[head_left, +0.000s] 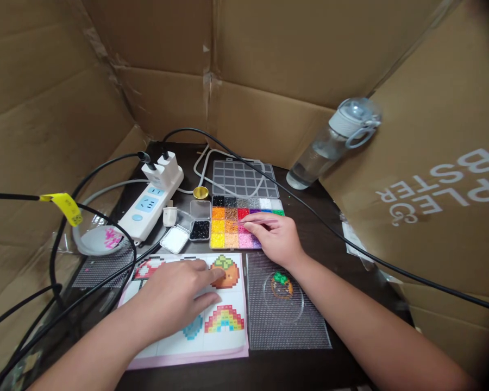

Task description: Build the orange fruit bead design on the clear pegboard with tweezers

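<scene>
My left hand [179,296] rests on a printed pattern sheet [167,347], its index finger stretched onto the orange persimmon picture [231,279]. Pinched in my right hand [279,239] are thin pink tweezers [261,221], whose tips reach over the middle compartments of a bead box [228,248] filled with small beads sorted by colour. Whether the tips hold a bead is too small to tell. Below my right wrist lies a clear pegboard [289,336]. On it sits a partly filled bead persimmon [282,278] with green leaves and an orange-brown outline.
Left of the box stand small cases of black beads [199,230] and white beads [175,239]. A white power strip [146,209] lies behind them, with black cables [244,157] looping across. The box's clear lid [244,176] and a tilted water bottle [330,144] are at the back; cardboard walls [269,114] surround the table.
</scene>
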{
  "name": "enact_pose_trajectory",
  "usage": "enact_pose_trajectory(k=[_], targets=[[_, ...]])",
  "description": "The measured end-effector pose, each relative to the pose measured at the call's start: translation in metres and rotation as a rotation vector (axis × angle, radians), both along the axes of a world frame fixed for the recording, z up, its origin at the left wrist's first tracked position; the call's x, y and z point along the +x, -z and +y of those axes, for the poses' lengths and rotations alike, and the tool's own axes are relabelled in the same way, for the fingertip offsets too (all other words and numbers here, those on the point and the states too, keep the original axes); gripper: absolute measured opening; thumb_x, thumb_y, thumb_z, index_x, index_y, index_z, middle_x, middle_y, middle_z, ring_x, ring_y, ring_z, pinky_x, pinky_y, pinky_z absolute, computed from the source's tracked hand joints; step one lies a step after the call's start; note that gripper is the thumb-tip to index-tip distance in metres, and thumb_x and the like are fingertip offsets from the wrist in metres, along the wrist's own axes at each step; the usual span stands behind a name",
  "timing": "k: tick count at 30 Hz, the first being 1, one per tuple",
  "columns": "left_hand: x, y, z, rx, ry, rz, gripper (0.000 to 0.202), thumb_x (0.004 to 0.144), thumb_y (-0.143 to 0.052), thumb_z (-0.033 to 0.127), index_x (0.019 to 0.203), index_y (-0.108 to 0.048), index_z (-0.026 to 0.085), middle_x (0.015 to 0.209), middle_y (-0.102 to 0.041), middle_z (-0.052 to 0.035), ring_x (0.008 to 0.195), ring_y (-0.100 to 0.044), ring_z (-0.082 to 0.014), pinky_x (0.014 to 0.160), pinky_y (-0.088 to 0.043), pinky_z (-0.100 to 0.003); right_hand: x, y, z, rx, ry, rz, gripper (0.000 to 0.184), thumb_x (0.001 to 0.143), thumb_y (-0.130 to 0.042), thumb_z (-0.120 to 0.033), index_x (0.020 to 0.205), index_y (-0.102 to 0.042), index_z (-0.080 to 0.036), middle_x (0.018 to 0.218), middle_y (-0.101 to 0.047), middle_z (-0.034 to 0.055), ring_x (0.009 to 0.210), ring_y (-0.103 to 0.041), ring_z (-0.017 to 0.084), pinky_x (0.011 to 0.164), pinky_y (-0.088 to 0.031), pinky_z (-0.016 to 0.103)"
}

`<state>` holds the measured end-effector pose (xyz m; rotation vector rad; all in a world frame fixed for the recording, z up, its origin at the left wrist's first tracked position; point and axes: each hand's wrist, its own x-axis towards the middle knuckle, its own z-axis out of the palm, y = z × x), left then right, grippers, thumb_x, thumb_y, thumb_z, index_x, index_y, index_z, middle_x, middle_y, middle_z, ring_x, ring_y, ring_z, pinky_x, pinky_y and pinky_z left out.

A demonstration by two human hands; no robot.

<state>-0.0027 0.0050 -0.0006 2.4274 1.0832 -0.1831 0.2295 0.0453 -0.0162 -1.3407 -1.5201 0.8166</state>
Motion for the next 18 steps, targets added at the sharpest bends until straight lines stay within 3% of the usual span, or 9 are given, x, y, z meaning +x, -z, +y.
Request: enact_pose_trajectory(k=[18], targets=[[0.0, 0.0003, -0.0007, 0.002, -0.005, -0.014, 0.03, 0.095, -0.052, 0.036, 0.121, -0.064, 0.033, 0.1, -0.071, -0.0042, 0.09, -0.07, -0.0288, 0.069, -0.05, -0.037, -0.0027, 0.0017, 0.0021, -0.048, -0.012, 0.009, 0.009, 0.079, -0.07, -0.022, 0.076, -0.078, -0.02, 0.083, -0.079, 0.0053, 0.079, -0.075, 0.019, 0.076, -0.062, 0.031]])
